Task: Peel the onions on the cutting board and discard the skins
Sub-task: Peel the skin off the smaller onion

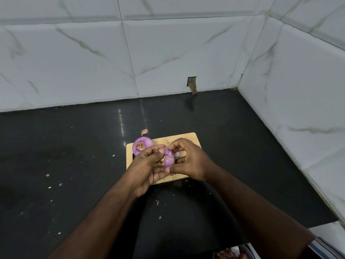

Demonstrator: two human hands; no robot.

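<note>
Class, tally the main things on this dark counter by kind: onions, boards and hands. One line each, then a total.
Purple peeled onions: 2 (one lying on the board, one held in both hands)
Light wooden cutting board: 1
Bare hands: 2 (left hand, right hand)
Total: 5

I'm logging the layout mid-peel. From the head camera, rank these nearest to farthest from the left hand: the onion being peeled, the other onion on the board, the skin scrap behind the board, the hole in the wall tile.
1. Onion being peeled: held in the left hand.
2. Other onion: on the cutting board, at its far-left corner.
3. Skin scrap: on the counter just behind the board.
4. Tile hole: at the wall's base, farthest back.
</note>
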